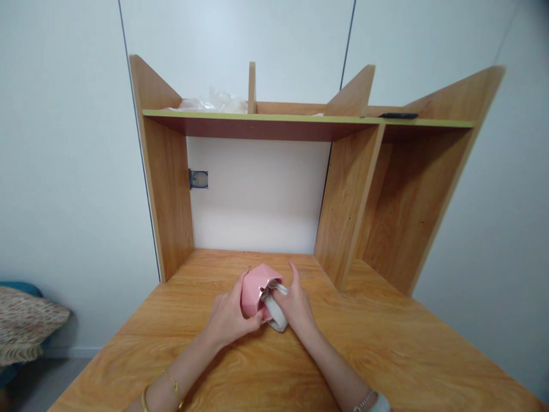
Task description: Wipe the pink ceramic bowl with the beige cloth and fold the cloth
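Note:
A glossy pink pouch point(253, 289) is tilted just above or on the wooden desk, its silvery-lined mouth turned to the right. My left hand point(234, 312) is wrapped round its left side, thumb near the front and fingers behind. At the mouth, my right hand point(297, 303) grips a soft white item point(277, 313) that looks like folded cloth and sits partly inside the pouch. The right index finger sticks up, while the other fingertips are hidden at the opening. Whether the pouch touches the desk I cannot tell.
The wooden desk point(214, 372) carries a shelf unit point(261, 123) at its back. On top lie a clear plastic bag point(218, 102) and a flat black object point(398, 115). A wall socket box point(199, 179) shows behind. Patterned fabric point(30, 323) hangs off to the left.

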A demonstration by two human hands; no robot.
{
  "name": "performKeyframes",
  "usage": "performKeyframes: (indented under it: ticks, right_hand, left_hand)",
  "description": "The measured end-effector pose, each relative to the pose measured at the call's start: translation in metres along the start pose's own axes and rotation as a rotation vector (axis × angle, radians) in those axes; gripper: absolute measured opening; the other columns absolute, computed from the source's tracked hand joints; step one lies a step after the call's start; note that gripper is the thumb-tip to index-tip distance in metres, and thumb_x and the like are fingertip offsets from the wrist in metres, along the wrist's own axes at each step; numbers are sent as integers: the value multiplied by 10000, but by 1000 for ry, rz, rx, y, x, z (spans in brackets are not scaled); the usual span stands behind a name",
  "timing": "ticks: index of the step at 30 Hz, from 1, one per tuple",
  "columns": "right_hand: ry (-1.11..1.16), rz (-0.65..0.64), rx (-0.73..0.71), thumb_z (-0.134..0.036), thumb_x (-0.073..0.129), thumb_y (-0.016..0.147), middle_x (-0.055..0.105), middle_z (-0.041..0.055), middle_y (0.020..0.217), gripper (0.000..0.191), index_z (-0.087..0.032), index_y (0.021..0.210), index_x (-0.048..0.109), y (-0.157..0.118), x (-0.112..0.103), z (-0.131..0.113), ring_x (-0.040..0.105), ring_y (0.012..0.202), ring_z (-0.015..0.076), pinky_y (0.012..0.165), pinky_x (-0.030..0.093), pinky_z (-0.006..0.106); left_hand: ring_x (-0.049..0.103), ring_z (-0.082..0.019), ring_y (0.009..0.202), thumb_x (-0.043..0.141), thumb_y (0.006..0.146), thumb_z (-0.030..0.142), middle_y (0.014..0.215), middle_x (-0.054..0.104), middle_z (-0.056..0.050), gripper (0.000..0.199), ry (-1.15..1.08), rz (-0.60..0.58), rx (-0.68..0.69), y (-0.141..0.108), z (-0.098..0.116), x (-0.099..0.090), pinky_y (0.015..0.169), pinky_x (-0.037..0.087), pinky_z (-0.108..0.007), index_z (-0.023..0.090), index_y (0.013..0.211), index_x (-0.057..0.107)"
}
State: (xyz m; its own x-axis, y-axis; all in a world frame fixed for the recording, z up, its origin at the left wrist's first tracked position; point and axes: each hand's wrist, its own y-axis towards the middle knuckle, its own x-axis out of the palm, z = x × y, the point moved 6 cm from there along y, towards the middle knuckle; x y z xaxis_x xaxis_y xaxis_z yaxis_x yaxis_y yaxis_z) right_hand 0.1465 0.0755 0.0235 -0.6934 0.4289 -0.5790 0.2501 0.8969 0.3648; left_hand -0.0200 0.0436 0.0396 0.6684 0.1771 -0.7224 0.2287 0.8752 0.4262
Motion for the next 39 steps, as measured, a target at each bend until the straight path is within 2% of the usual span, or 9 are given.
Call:
performKeyframes:
  ticks: [9, 13, 17, 21, 26, 32, 35, 39]
  right_hand:
    - [-160, -50, -22, -319, 560, 727, 647, 44, 696, 768, -144, 1370, 178, 0, 2, 1, 617, 650, 206, 523, 344, 230]
    - [-278, -82, -80, -319, 542, 744, 623, 7, 624, 783, -169, 1385, 117, -4, 5, -2, 598, 602, 195, 509, 305, 231]
    - [-305, -95, -153, -308, 523, 749, 611, 0, 613, 757, -186, 1383, 129, -8, 7, -6, 584, 577, 193, 503, 290, 234]
    - [-188, -96, -204, -276, 518, 738, 601, -18, 605, 682, -186, 1347, 223, -9, 8, -4, 580, 579, 174, 517, 306, 222]
    - [44, -121, -234, -246, 474, 753, 608, -27, 616, 475, -201, 1215, 376, -10, 14, -1, 582, 591, 163, 530, 340, 214]
    - [283, -68, -185, -246, 451, 751, 575, -40, 574, 400, -184, 1144, 411, -12, 11, -4, 538, 508, 149, 468, 341, 214]
    - [373, -19, -129, -276, 449, 753, 587, -30, 617, 364, -185, 1104, 429, -11, 8, -1, 535, 508, 146, 466, 362, 220]
    - [483, 48, -55, -321, 471, 742, 623, 10, 758, 344, -192, 1058, 432, -7, 5, 6, 578, 630, 164, 537, 424, 245]
  left_hand:
    - [618, -287, 824, 566, 643, 488, 992, 642, -113, 824, 146, -36, 11, 0, 5, -2, 740, 453, -366, 137, 1331, 281]
    - [621, -288, 806, 560, 639, 487, 994, 644, -113, 818, 202, -65, 40, -1, 5, 0, 731, 452, -368, 141, 1330, 292]
    - [620, -278, 801, 541, 651, 437, 961, 654, -104, 754, 226, -85, 57, -1, 4, 1, 733, 445, -359, 144, 1311, 326]
    - [619, -273, 791, 548, 642, 424, 954, 655, -95, 761, 217, -83, 63, -1, 2, 0, 734, 439, -354, 162, 1317, 314]
    - [605, -257, 815, 547, 655, 428, 1001, 628, -86, 739, 98, -26, 81, 0, 1, -7, 731, 436, -336, 191, 1316, 315]
    - [545, -164, 620, 490, 743, 458, 728, 570, 5, 719, -160, 79, 54, 5, -6, -15, 603, 419, -271, 174, 1338, 203]
    - [539, -153, 636, 457, 778, 484, 800, 567, -19, 681, -281, 101, 66, 7, -10, -13, 593, 419, -263, 158, 1320, 203]
    - [570, -196, 818, 533, 748, 486, 1049, 562, -110, 739, -382, 71, 97, 6, -6, -5, 695, 440, -299, 162, 1321, 195]
